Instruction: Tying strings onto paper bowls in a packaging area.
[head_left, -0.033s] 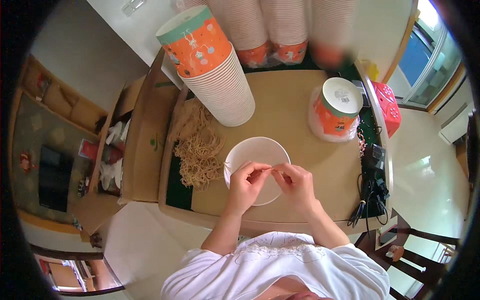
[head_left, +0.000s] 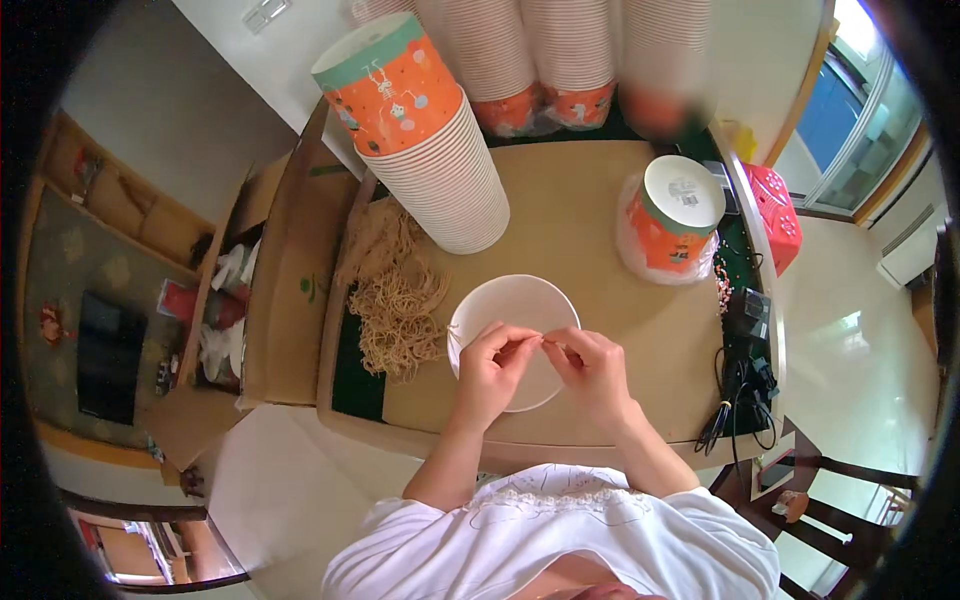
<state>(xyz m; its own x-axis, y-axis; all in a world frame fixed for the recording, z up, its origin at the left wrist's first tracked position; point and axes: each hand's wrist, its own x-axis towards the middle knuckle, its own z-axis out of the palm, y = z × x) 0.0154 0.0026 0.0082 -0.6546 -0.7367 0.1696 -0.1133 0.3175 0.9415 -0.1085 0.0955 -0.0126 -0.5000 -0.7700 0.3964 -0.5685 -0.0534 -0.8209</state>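
Over a white round paper bowl (head_left: 520,295) on the cardboard-covered table, my left hand (head_left: 490,365) and my right hand (head_left: 592,365) meet fingertip to fingertip. Both are closed in a pinch; whatever lies between the fingers is too small to name. A tangled heap of thin tan strings (head_left: 395,315) rests just left of the bowl, with a few ends reaching its rim. Behind that heap, a tall stack of paper bowls (head_left: 435,170) stands tilted, its top one orange and green.
More stacked bowls (head_left: 490,50) line the back. At the right, an upside-down orange bowl stack (head_left: 675,220) sits in clear plastic. Black cables and adapters (head_left: 745,380) lie along the table's right edge. An open cardboard box (head_left: 285,290) flanks the left side.
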